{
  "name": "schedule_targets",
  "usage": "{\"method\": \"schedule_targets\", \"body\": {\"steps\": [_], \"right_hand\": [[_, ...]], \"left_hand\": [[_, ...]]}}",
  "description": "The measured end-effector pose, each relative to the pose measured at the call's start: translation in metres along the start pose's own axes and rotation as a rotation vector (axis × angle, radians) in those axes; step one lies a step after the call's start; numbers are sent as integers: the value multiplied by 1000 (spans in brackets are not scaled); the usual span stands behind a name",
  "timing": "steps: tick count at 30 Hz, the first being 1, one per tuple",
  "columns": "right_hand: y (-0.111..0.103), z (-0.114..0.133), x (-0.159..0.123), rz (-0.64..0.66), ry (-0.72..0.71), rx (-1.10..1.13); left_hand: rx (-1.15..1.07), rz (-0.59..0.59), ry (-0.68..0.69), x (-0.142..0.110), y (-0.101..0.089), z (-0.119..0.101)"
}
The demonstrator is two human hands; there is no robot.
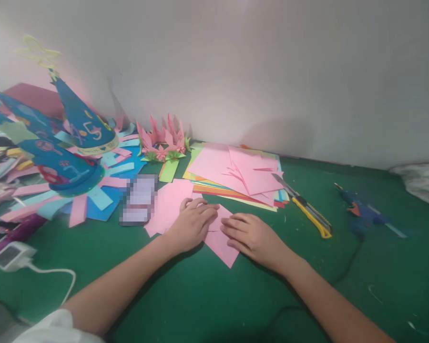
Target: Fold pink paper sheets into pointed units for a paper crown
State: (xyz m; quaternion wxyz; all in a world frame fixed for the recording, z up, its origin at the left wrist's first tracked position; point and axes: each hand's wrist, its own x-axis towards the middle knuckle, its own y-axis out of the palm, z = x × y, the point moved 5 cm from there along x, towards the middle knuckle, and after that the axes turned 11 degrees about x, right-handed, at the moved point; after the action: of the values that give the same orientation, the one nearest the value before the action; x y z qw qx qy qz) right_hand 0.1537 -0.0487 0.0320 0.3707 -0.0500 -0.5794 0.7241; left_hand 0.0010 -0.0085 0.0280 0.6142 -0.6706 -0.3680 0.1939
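A pink sheet of paper (229,250) with crease lines lies on the green table in front of me, one corner pointing towards me. My left hand (193,219) rests on its left part, fingers stretched out and pressing down. From the other side my right hand (253,236) lies flat on the right part, fingertips on the paper. Both hands partly cover the sheet. More pink paper (164,202) lies to the left, partly under my left hand. Behind my hands is a stack of coloured paper (214,164), pink on top with cut pieces.
A yellow cutter knife (312,216) and a blue glue gun (368,209) lie on the right. A blurred phone (139,197) is on the left, near a pink paper crown (164,143). Blue party hats (86,119) and a white charger (14,256) with its cable stand farther left.
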Motion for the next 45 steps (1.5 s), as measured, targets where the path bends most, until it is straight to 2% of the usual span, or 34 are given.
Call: {"method": "schedule_targets", "body": {"steps": [11, 21, 30, 38, 45], "right_hand": [[0, 1, 0, 4, 7, -4], [1, 0, -1, 7, 9, 7], [2, -2, -1, 12, 15, 14], [0, 0, 0, 10, 13, 8], [-2, 0, 1, 2, 15, 8]], "left_hand": [[-10, -15, 82, 4, -5, 11], [-50, -64, 11, 7, -1, 19], [-25, 63, -43, 3, -15, 23], [-96, 171, -71, 0, -9, 31], [-134, 208, -80, -1, -8, 33]]}}
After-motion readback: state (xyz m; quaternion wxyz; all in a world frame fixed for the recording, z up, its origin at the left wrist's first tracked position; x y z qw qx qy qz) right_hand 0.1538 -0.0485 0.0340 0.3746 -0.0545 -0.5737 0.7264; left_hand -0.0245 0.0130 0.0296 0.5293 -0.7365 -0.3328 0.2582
